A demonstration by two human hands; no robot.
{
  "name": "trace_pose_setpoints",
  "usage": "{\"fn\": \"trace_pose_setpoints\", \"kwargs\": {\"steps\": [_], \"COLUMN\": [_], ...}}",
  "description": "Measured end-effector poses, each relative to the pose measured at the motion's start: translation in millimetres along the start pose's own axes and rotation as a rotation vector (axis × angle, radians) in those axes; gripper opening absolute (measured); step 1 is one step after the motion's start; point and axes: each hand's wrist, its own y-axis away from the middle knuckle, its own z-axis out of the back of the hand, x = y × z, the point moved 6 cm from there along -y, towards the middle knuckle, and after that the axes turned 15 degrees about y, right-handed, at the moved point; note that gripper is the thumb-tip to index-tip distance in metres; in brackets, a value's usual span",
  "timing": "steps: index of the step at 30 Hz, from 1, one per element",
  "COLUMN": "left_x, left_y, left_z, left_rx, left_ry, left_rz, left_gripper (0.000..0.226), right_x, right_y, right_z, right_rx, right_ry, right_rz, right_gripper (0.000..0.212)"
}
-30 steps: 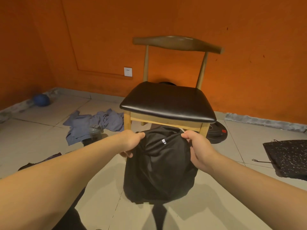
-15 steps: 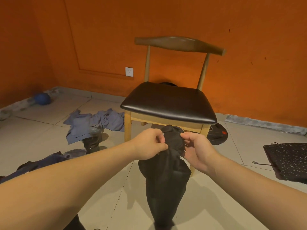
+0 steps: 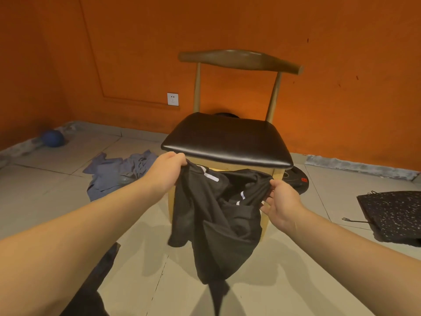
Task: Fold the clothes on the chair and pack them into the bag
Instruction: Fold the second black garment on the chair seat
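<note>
My left hand (image 3: 167,172) and right hand (image 3: 282,202) pinch the black garment (image 3: 216,226) before the chair (image 3: 227,139); the bunched cloth may twist my fold.

Garment (image 3: 218,224) blk w/ short white stripes. Chair (image 3: 227,137) seat glossy blk, frame tan wood. Wall (image 3: 341,65) orange. Cloth (image 3: 109,174) blue-grey. Ball (image 3: 53,138) blue. Mat (image 3: 396,215) blk, white speckles. Socket (image 3: 173,99) white. Floor (image 3: 307,281) beige-grey tiles.

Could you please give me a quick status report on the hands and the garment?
Left hand grips black garment, right hand pinches its other side. Garment hangs unfolded before the chair. Nothing blocking.
</note>
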Motion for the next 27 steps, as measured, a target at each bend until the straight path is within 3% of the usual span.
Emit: {"fn": "trace_pose_setpoints", "kwargs": {"steps": [4,10,11,16,18,20,22,27], "left_x": [16,40,44,69,78,74,62,37], "left_y": [-10,-11,-10,20,29,31,28,19], "left_z": [14,7,3,-34,-45,-49,-44,-19], "left_rx": [-0.034,0.070,0.108,0.552,0.630,0.622,0.566,0.417], "left_ry": [-0.246,-0.595,-0.625,-0.642,-0.637,-0.665,-0.670,-0.382], "left_rz": [-0.010,-0.032,-0.017,0.156,0.163,0.080,0.031,0.092], "left_gripper": [0.014,0.007,0.004,0.051,0.040,0.008,0.026,0.023], "right_x": [2,8,10,16,16,17,18,12], "right_y": [4,14,16,27,32,31,26,4], "right_z": [-1,-15,-18,-34,-38,-38,-32,2], "right_rx": [0.037,0.167,0.192,0.265,0.271,0.263,0.224,0.018], "right_ry": [-0.141,-0.286,-0.303,-0.321,-0.326,-0.326,-0.315,-0.151], "right_rz": [-0.028,-0.064,-0.069,-0.101,-0.108,-0.111,-0.090,-0.015], "right_gripper": [0.027,0.027,0.030,0.037,0.036,0.034,0.033,0.034]}}
